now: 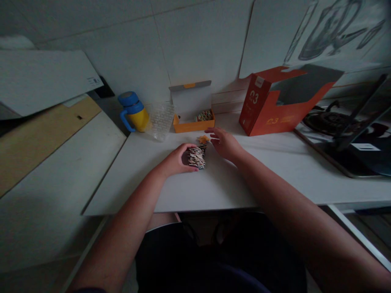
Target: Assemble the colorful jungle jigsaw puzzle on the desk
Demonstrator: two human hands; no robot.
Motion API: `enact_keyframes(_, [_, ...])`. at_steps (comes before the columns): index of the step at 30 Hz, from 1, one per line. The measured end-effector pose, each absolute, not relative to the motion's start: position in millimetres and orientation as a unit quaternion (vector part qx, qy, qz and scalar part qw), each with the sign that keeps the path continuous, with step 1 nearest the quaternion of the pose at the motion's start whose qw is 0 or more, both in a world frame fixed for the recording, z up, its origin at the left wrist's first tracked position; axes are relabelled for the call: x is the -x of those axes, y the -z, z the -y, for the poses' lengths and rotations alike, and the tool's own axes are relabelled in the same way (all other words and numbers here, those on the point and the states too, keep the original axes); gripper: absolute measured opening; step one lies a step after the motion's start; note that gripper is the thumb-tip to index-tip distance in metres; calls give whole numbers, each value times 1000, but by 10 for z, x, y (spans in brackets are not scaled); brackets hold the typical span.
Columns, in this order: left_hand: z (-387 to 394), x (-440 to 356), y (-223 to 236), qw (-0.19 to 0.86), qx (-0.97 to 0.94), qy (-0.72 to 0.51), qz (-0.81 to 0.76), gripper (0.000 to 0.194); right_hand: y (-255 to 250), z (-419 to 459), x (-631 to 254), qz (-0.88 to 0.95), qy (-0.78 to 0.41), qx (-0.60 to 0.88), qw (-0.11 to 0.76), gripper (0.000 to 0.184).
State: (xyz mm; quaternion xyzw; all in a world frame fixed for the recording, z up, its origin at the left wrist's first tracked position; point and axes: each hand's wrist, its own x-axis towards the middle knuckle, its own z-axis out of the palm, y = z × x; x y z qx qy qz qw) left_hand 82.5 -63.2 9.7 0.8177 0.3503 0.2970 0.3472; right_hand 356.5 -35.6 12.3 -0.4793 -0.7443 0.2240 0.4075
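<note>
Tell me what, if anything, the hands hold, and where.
The left hand holds a stack of thin pieces, thumb at near end, fingers at far end. The right hand holds nothing visible.

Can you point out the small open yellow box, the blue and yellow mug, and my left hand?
Box (195, 127): head view, on its front wall.
Mug (141, 120): head view, on its yellow side.
Left hand (176, 162): head view, mid-hand.

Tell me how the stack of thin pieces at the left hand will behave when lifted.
The stack likely splays or sheds pieces: its edges look ragged and no band shows. It probably holds together only under a squeeze from the left hand, whose thumb and fingers span it.
</note>
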Motion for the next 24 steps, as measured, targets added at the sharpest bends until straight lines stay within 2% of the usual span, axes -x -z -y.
enact_keyframes(4, [639, -832, -110, 344, -819, -299, -348, 89, -76, 338, -3557, 759, -217, 463, 404, 45])
enact_keyframes(9, [623, -824, -81, 354, -814, -302, -348, 90, -80, 317, -3589, 801, -136, 481, 329, 36])
enact_keyframes(15, [610, -807, -54, 347, -819, -303, -342, 92, -38, 206, -3498, 798, -113, 527, 271, 30])
enact_keyframes(17, [607, -801, -56, 339, -824, -299, -343, 92, -55, 133, -3442, 779, -100, 566, 250, 33])
enact_keyframes(21, [617, -802, -92, 318, -832, -296, -345, 93, -137, -52, -3341, 744, -86, 631, 204, 51])
enact_keyframes(24, [635, -806, -119, 310, -835, -293, -349, 91, -187, -161, -3304, 737, -96, 645, 181, 48])
